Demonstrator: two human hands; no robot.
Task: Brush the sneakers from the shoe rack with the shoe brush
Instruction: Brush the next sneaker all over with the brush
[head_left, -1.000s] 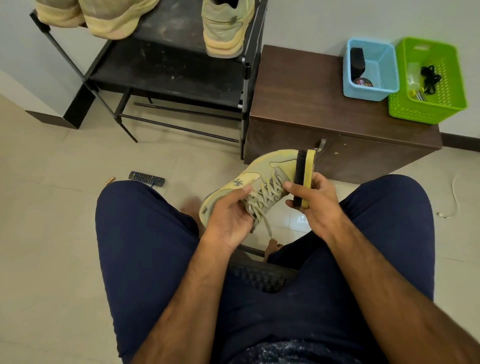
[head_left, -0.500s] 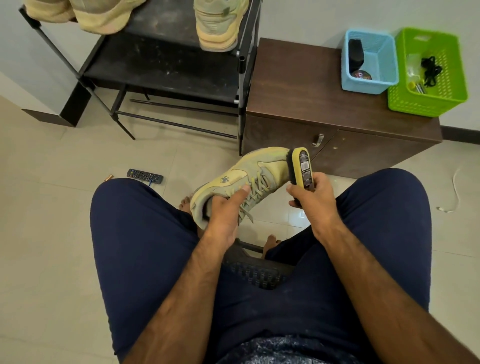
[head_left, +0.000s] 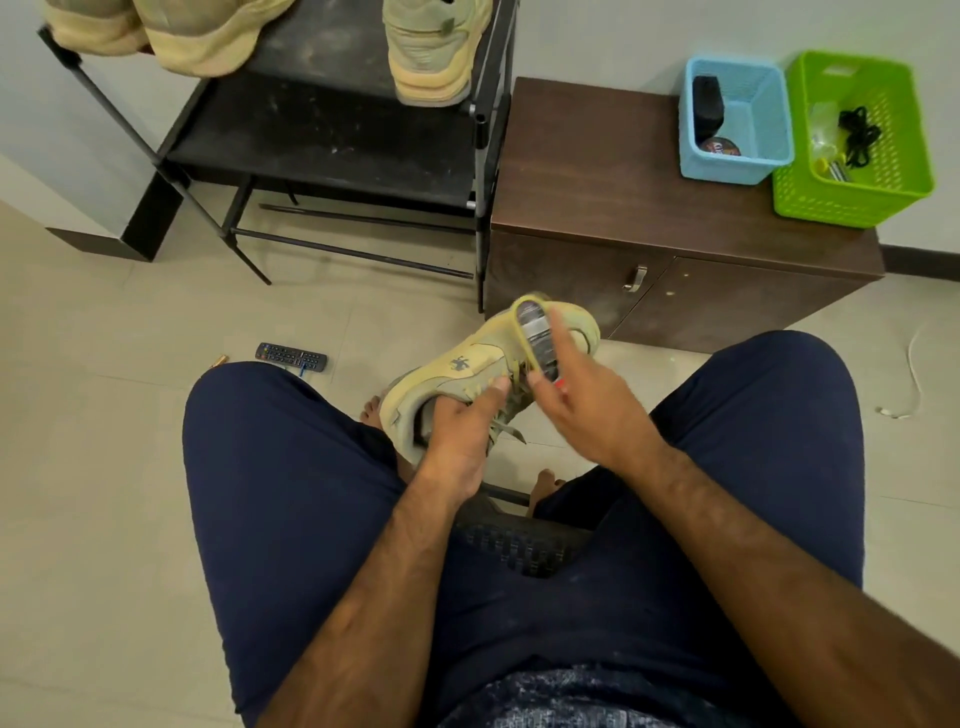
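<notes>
A dusty yellow-beige sneaker (head_left: 470, 366) is held in the air between my knees, toe pointing away toward the cabinet. My left hand (head_left: 462, 436) grips it at the heel opening, thumb along the side. My right hand (head_left: 582, 402) holds the yellow shoe brush (head_left: 535, 335), which lies on top of the sneaker's toe and laces, its labelled back facing up. Brush and right hand are blurred. The black shoe rack (head_left: 332, 140) stands at the back left with more beige sneakers (head_left: 431, 52) on its top shelf.
A brown low cabinet (head_left: 623, 208) to the right of the rack carries a blue basket (head_left: 769, 145) and a green basket (head_left: 893, 197) with small items. A remote control (head_left: 291, 356) lies on the tiled floor by my left knee. A white cable (head_left: 914, 374) runs at far right.
The brush has swung from the sneaker's right side onto its top, its back now facing up. The sneaker's toe has dropped slightly and the left hand has shifted back to the heel opening.
</notes>
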